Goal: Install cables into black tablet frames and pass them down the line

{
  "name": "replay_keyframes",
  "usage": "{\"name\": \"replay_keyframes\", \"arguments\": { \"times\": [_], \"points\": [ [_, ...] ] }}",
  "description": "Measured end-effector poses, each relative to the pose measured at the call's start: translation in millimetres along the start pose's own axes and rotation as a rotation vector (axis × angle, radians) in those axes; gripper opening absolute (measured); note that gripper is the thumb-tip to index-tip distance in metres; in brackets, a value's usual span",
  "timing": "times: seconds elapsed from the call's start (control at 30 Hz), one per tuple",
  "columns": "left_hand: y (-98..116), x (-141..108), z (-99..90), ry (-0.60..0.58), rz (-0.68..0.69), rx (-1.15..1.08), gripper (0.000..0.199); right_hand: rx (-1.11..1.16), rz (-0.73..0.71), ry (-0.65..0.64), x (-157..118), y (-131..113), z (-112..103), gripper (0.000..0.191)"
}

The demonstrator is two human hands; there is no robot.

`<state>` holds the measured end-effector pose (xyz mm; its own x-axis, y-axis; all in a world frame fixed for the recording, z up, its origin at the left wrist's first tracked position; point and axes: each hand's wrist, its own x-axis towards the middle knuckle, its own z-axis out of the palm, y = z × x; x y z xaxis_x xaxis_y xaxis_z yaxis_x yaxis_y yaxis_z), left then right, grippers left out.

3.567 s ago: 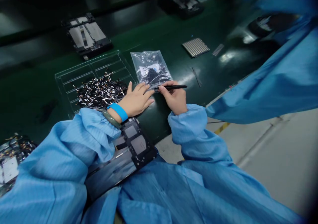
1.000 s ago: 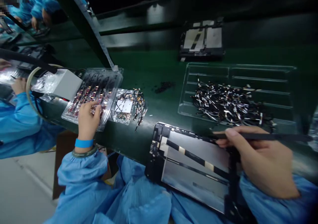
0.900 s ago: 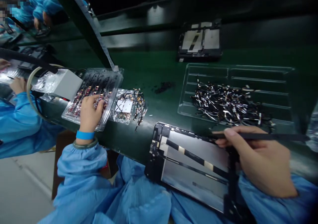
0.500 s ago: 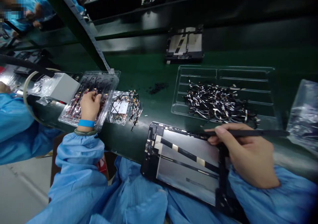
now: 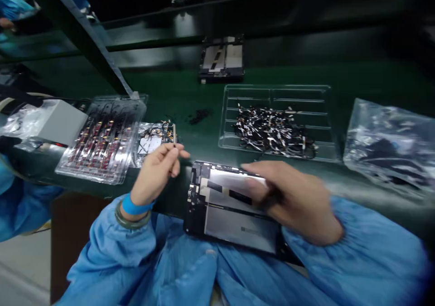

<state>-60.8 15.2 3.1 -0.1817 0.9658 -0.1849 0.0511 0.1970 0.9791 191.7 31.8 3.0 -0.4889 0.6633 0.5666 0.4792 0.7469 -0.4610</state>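
My left hand (image 5: 158, 172) pinches a small thin strip-like part (image 5: 174, 134) upright between thumb and fingers, over a clear bag of small parts (image 5: 149, 143). A tablet (image 5: 238, 229), back off with its silver inside and dark flex cables showing, rests at the bench edge against my lap. Over its right part hangs my right hand (image 5: 299, 202), smeared by motion. Its fingers curl around a dark blurred shape (image 5: 272, 198), which looks like the black tweezers, and the index finger reaches toward the tablet's top edge.
Left stands a clear tray of red-and-black parts (image 5: 102, 143) beside a white box (image 5: 61, 120). A clear tray (image 5: 326, 134) holds a heap of short black cables (image 5: 272, 131). Another opened tablet (image 5: 222, 61) lies behind. A plastic bag (image 5: 390, 143) lies right; a co-worker's blue sleeve (image 5: 20, 202) shows left.
My left hand has left the parts tray and moved right, carrying the small strip-like part. My right hand has shifted left over the tablet, the tweezers no longer clearly visible. The view has turned right.
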Motion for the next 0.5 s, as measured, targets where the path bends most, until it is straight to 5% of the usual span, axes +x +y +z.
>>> {"name": "replay_keyframes", "arguments": {
  "times": [0.17,0.37,0.5],
  "points": [
    [-6,-21,53.0,-0.173,0.075,0.133,0.020,-0.209,-0.161,0.043,14,-11,27,0.021],
    [-10,-33,64.5,-0.096,0.359,0.480,0.014,-0.403,-0.226,0.048,8,-7,33,0.025],
    [-6,-28,56.6,-0.165,0.127,0.280,0.017,-0.240,-0.102,0.138,8,-5,23,0.020]
  ]
}}
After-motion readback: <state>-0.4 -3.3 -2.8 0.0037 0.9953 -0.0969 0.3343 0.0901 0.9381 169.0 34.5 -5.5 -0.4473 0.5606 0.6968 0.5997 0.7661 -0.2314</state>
